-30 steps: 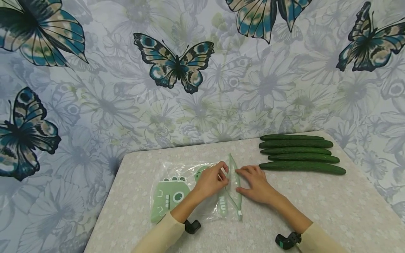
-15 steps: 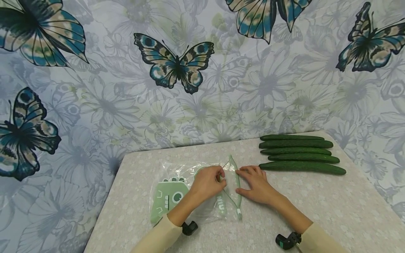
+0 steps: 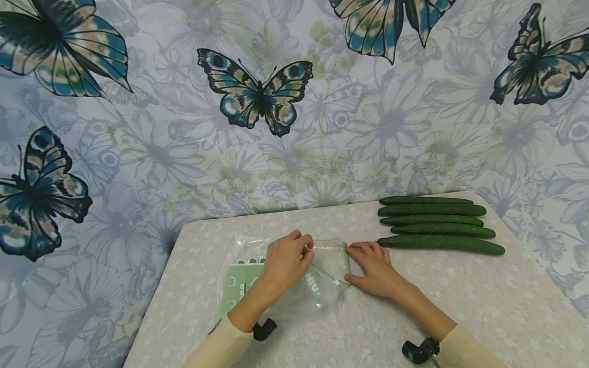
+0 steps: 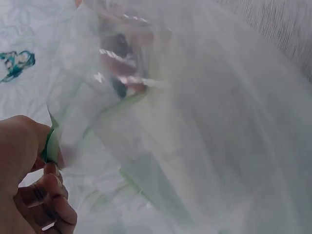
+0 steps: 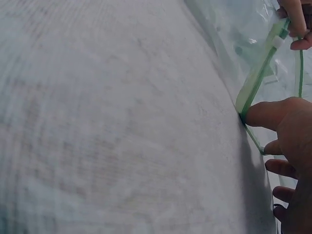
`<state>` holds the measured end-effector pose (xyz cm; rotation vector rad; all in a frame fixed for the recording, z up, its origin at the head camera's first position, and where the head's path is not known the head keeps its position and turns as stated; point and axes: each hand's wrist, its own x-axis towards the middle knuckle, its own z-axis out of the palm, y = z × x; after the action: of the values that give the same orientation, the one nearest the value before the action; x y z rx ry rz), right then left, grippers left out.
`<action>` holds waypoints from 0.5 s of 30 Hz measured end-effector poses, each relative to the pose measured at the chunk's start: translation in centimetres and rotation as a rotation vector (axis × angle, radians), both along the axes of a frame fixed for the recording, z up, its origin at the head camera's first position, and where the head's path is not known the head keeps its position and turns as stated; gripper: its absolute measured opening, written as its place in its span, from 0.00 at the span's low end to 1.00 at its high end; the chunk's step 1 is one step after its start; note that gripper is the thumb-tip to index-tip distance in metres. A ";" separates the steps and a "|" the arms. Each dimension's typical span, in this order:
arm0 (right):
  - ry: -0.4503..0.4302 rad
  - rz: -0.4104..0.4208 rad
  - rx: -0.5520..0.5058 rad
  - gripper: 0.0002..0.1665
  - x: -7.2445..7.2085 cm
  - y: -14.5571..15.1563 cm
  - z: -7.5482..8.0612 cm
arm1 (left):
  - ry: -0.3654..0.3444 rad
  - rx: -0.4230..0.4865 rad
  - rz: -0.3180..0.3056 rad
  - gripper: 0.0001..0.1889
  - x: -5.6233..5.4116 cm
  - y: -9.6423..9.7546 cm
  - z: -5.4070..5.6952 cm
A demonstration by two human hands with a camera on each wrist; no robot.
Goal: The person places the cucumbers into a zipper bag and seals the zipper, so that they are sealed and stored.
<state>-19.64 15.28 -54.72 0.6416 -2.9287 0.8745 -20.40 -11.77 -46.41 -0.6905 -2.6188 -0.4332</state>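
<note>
A clear zip bag [image 3: 299, 296] with a green cartoon print lies on the table, its mouth facing right and spread apart. My left hand [image 3: 284, 263] pinches the upper green lip between thumb and fingers and holds it back to the left; the left wrist view shows the green strip [image 4: 52, 145] in that pinch. At the other side of the mouth, my right hand [image 3: 375, 268] presses the lower lip down, thumb and fingers spread along the green edge. A white zip slider [image 5: 278, 42] sits on the green track in the right wrist view.
Several long green cucumbers [image 3: 442, 243] lie side by side at the back right of the table, the nearest with its tip close to my right hand. The table [image 3: 460, 296] has a pale patterned cover and meets a butterfly-print backdrop [image 3: 322, 153].
My left hand has drawn the upper lip leftward, so the bag's mouth gapes wider and the slider end has shifted up the table. The right hand has stayed in place.
</note>
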 end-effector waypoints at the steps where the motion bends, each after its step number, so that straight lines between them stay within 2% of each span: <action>1: 0.006 0.001 -0.002 0.42 0.0 0.0 0.0 | 0.005 0.020 0.011 0.06 0.0 -0.2 0.2; 3: 0.008 0.005 -0.006 0.41 0.0 0.0 -0.1 | -0.022 0.077 0.030 0.08 -0.2 -0.5 0.6; 6: 0.020 0.004 0.007 0.41 0.0 0.1 -0.3 | -0.108 0.143 0.036 0.11 -0.3 -0.5 0.9; 11: 0.039 0.004 0.006 0.42 0.2 0.2 -0.3 | -0.232 0.186 0.021 0.11 -0.3 -0.4 0.4; 15: 0.056 0.015 -0.020 0.40 0.1 0.4 -0.1 | -0.350 0.308 -0.021 0.09 -0.2 -0.2 -0.2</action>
<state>-19.54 15.66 -54.80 0.6764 -2.8657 0.8718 -20.63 -12.00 -46.63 -0.5814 -2.7697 -1.0202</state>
